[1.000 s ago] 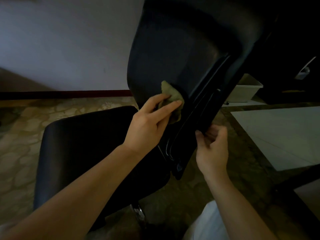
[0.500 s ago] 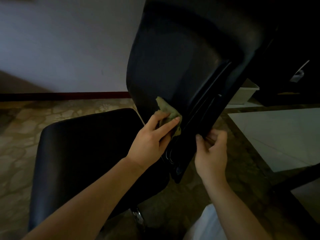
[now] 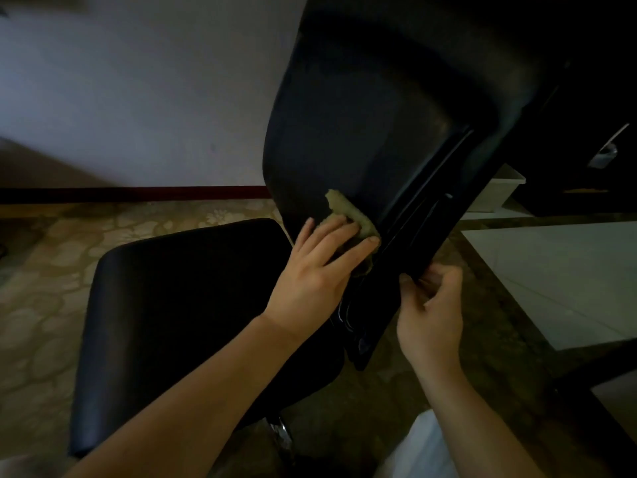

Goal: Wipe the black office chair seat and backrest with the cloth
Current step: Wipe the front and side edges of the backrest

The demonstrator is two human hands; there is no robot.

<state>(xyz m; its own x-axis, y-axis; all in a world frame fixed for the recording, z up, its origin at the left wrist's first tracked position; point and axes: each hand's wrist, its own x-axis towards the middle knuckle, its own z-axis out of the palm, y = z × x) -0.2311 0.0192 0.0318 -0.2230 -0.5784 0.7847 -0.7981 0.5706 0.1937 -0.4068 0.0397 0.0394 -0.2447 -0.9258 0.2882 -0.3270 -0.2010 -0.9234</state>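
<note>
One flat left hand [image 3: 310,281] presses cloth [image 3: 348,210] (right hand [image 3: 431,312] pinches backrest [image 3: 362,115] edge).

Left hand [image 3: 315,274] presses flat, fingers [image 3: 355,251] straight; right hand [image 3: 431,305] pinches the backrest [image 3: 379,115] in a curled grip.

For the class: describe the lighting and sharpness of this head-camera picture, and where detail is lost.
Head view: dim overall; the black backrest and seat sink into near-featureless dark; the left hand, right hand and olive cloth read clearly; the pale floor panel at right is brightest.
</note>
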